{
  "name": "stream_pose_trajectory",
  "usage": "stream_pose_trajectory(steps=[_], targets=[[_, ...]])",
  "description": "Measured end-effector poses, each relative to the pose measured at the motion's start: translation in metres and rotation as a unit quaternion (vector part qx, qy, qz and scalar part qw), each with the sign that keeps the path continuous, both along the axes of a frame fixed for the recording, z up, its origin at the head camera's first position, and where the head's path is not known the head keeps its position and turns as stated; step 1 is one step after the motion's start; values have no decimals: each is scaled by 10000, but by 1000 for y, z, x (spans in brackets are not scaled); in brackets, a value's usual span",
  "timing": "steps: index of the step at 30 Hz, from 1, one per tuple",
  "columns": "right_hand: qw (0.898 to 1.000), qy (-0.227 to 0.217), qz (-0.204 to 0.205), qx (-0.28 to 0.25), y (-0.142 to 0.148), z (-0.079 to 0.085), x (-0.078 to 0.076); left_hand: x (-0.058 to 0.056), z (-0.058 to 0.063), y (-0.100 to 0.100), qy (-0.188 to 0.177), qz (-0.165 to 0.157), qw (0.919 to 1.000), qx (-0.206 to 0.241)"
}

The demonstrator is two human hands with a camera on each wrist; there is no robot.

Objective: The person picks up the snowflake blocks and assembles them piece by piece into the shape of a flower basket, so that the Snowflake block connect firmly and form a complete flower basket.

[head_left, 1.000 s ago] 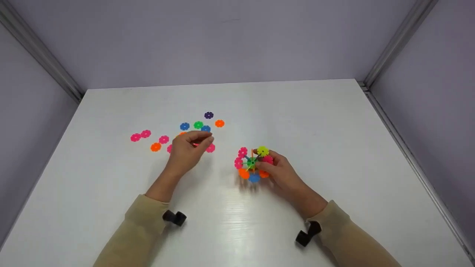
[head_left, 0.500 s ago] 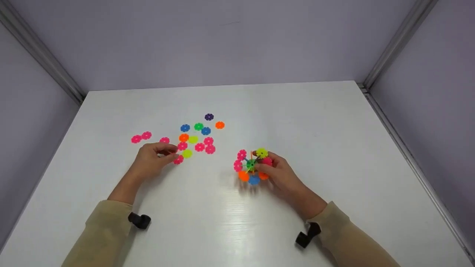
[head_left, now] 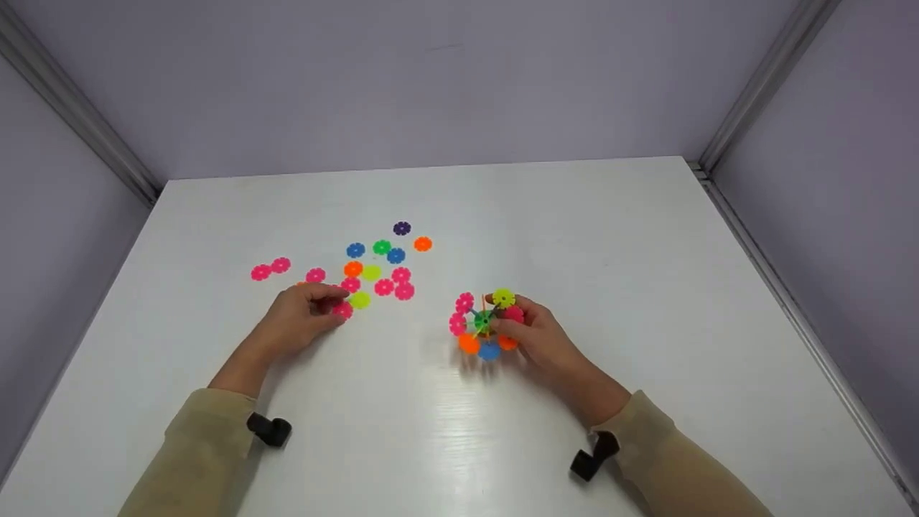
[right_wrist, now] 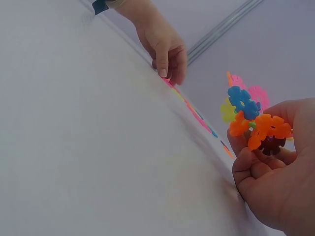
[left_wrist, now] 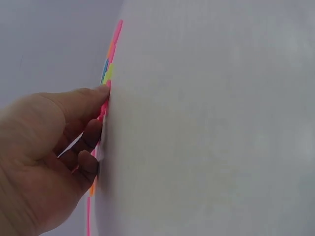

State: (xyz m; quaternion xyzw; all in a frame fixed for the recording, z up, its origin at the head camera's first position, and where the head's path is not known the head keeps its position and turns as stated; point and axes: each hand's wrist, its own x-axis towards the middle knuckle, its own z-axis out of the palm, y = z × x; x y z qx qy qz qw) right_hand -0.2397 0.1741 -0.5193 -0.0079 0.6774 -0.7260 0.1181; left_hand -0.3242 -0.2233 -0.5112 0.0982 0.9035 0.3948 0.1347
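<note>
In the head view, my left hand (head_left: 296, 317) is low over the table, its thumb and forefinger at either side of a pink notched plastic disc (head_left: 343, 310). In the left wrist view the thumb tip meets this disc's edge, with the other fingers curled beside it. My right hand (head_left: 543, 336) grips a ball-like build of interlocking notched discs by one side. A green disc (head_left: 484, 321) forms its middle; pink, orange, blue and yellow discs ring it. From the right wrist, a blue disc (right_wrist: 243, 102), orange discs (right_wrist: 269, 129) and a dark one (right_wrist: 271, 145) show on it.
Loose notched discs lie flat on the white table (head_left: 610, 237), left of centre: pink discs (head_left: 403, 291), a yellow disc (head_left: 371, 273), blue disc (head_left: 355, 250), dark purple disc (head_left: 402, 228) and orange disc (head_left: 423, 244). Pale walls (head_left: 431, 86) surround the table at back and sides.
My left hand has moved left and toward me from above the loose discs, and its thumb has shifted to the near side of a pink disc. My right hand keeps holding the build in place.
</note>
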Motion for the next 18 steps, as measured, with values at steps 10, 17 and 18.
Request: stream_pose_trajectory(steps=[10, 17, 18], targets=[[9989, 272, 204, 323, 1, 1, 2, 12, 19, 39, 127, 8, 9994, 318], [9975, 361, 433, 416, 1, 1, 5, 23, 49, 95, 543, -340, 9869, 1483], [9972, 372, 476, 446, 1, 1, 5, 25, 51, 103, 590, -397, 9840, 1631]])
